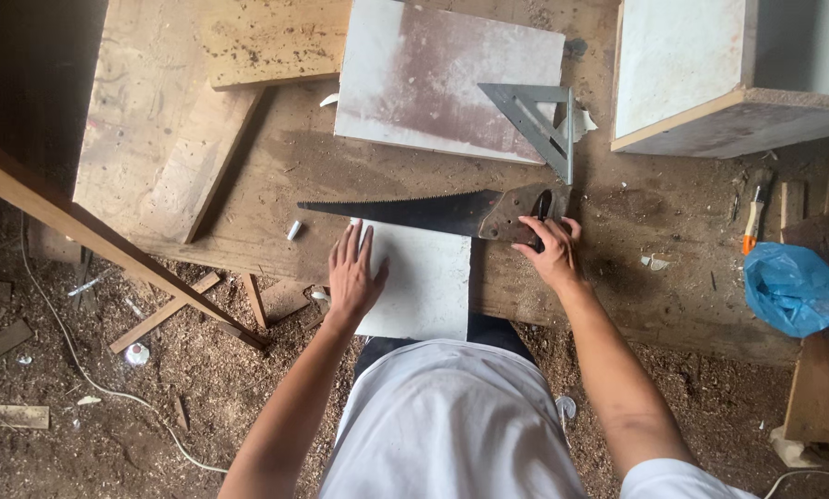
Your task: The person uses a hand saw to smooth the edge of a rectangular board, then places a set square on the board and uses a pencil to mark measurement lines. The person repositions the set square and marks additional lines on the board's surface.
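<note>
Metal square [536, 125] above handsaw [433, 212], blue bag [793, 286] right

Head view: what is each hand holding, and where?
Right hand grips the dark-bladed handsaw by its handle. Left hand lies flat on the white rectangular board.

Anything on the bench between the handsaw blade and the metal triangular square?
Head view: only bare, sawdust-strewn wooden bench lies between the dark handsaw blade and the grey metal triangular square, which rests partly on a white-pink board.
</note>
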